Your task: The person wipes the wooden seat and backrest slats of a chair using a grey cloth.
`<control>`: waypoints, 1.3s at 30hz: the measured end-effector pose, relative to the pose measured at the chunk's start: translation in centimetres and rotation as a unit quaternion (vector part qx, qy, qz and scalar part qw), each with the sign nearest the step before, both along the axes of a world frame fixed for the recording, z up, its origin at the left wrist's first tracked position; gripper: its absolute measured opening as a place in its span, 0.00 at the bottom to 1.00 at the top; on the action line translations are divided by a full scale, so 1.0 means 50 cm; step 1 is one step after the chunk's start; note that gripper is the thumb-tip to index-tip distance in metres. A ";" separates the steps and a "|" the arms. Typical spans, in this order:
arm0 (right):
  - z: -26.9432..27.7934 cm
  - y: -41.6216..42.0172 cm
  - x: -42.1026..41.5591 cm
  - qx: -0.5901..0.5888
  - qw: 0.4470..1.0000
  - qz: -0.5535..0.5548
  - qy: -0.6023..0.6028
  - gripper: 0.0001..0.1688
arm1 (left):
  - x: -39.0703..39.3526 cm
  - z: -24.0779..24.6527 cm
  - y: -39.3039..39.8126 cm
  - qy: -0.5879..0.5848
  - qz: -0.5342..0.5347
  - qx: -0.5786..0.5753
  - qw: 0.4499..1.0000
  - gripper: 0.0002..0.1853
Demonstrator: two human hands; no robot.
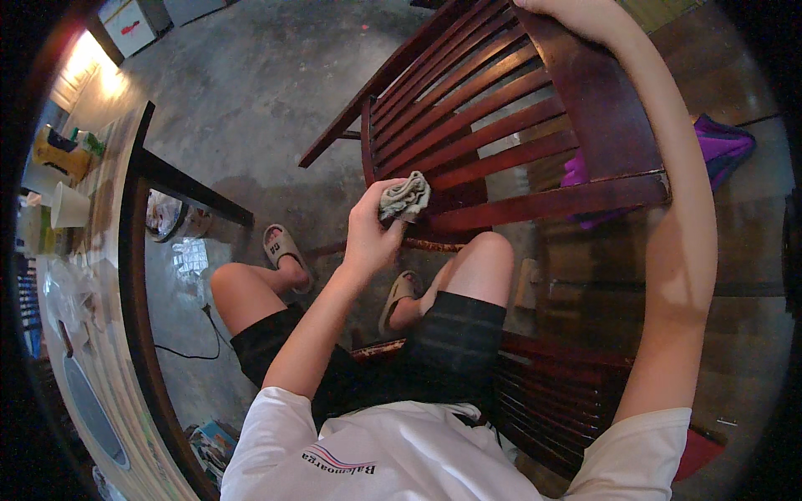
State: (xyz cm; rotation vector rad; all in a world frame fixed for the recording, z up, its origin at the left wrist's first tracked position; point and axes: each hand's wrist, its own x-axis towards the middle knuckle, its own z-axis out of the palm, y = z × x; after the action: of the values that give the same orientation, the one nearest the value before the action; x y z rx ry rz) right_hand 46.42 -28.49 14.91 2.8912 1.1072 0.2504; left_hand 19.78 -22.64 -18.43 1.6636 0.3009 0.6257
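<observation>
My left hand (369, 228) is closed around a bunched grey-green cloth (410, 194), beside the lower slats of a dark red wooden chair (601, 106). The chair lies tilted in front of my knees, its slats running towards a broad rail at the right. My right arm reaches up past the outer side of that rail. At the top edge of the view my right hand (551, 7) touches the end of the rail; most of its fingers are cut off by the frame, so its grip is unclear.
A long table (125, 300) with a white cup (70, 205), plastic bags and an oval tray-like thing stands at the left. A black cable (194, 357) lies on the floor beneath. Purple fabric (727, 150) is beyond the chair; a second slatted wooden seat (557, 388) is beneath me.
</observation>
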 end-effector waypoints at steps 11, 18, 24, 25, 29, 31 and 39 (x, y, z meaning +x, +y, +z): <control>-0.004 0.023 0.018 -0.003 0.999 -0.006 -0.031 0.47 | -0.036 -0.131 0.096 0.053 -0.071 -0.496 0.864 0.23; -0.009 0.020 -0.019 0.018 1.000 -0.012 0.013 0.45 | -0.044 -0.077 0.102 0.139 0.017 -0.461 0.876 0.23; -0.008 0.021 -0.012 0.019 1.000 0.009 0.003 0.43 | -0.028 -0.147 0.126 0.116 0.039 -0.330 0.936 0.20; -0.002 0.015 -0.013 0.017 1.000 0.007 0.001 0.43 | -0.018 -0.148 0.124 0.123 0.036 -0.303 0.944 0.19; -0.005 0.014 0.000 0.009 1.000 0.010 -0.009 0.43 | 0.000 -0.141 0.124 0.152 0.033 -0.217 0.964 0.18; -0.014 0.023 0.020 0.005 1.000 0.010 -0.012 0.43 | 0.005 -0.131 0.126 0.162 0.025 -0.194 0.967 0.18; -0.018 0.021 0.029 0.017 1.000 0.025 -0.008 0.44 | 0.047 -0.033 0.092 0.089 -0.016 -0.227 0.970 0.19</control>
State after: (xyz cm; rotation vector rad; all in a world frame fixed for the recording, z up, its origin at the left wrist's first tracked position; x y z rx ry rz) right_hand 47.86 -27.44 13.99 2.8873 1.1856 0.2964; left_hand 22.11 -18.04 -20.08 1.2800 0.5069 0.3486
